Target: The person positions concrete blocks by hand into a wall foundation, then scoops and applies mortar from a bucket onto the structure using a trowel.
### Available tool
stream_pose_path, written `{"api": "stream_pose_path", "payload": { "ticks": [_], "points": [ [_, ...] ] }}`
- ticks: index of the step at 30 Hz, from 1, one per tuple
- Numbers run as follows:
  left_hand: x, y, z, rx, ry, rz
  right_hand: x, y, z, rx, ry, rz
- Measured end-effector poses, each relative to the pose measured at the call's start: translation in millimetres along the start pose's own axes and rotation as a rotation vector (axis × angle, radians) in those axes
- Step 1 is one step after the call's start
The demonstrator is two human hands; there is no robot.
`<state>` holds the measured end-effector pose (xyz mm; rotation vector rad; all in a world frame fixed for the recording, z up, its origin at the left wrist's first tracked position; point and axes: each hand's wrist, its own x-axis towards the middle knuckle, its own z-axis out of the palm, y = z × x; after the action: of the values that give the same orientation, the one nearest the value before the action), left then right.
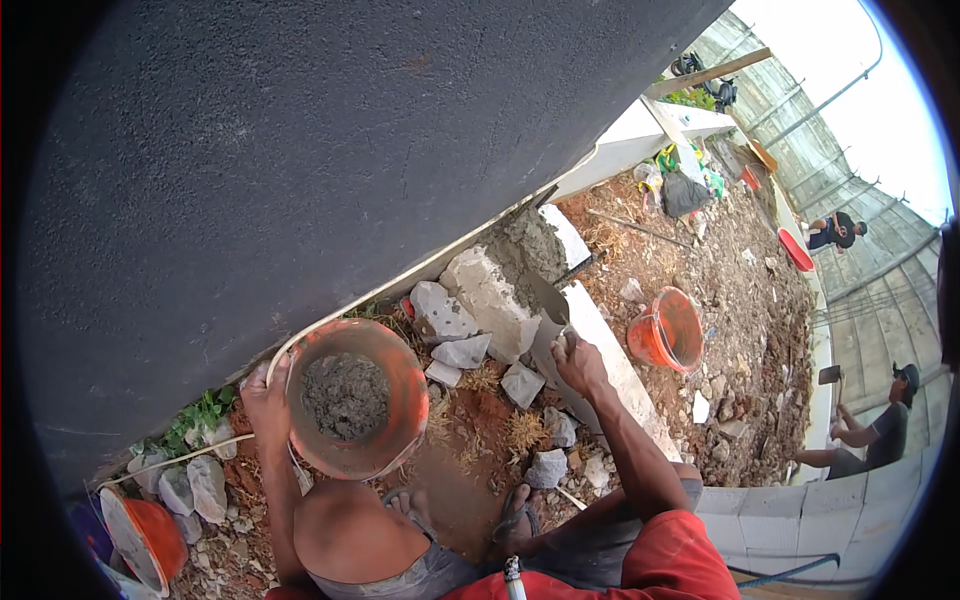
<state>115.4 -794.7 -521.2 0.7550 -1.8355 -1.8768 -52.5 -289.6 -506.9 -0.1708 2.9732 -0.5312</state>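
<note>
An orange bucket (412,436) stands tilted toward me, with wet grey mortar (345,396) in its bottom. My left hand (265,408) grips the bucket's left rim, fingers partly hidden by the edge. In my right hand (580,364) is a trowel (547,299), held by its handle. Its blade points up and left, at the edge of a patch of wet mortar (530,245) on the low wall. Large broken concrete chunks (490,300) lie between the bucket and the trowel, beside the white low wall (620,370).
A dark wall (250,170) rises on the left. A second orange bucket (668,332) stands on rubble at right; another bucket (150,540) lies tipped at lower left. A pale hose (330,318) runs along the wall. Two other people (880,430) are farther right.
</note>
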Motion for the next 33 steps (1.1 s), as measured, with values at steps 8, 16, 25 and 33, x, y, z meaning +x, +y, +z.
{"api": "stream_pose_path", "payload": {
  "ticks": [8,16,25,33],
  "points": [
    [-5.3,9.7,7.4,0.061,0.022,0.005,-52.3,-57.9,-10.1,-0.015,-0.058,0.276],
    [-43.4,28.4,62.8,0.347,-0.157,0.088,-77.5,-190.1,3.6,-0.197,-0.427,-0.685],
    [-56.9,26.1,71.8,0.300,-0.227,0.239,-90.5,-193.2,15.6,-0.321,-0.354,-1.168],
    [-80.5,27.9,73.3,0.189,-0.393,0.231,-36.5,-190.3,59.8,-0.288,-0.720,-0.761]
  ]
}}
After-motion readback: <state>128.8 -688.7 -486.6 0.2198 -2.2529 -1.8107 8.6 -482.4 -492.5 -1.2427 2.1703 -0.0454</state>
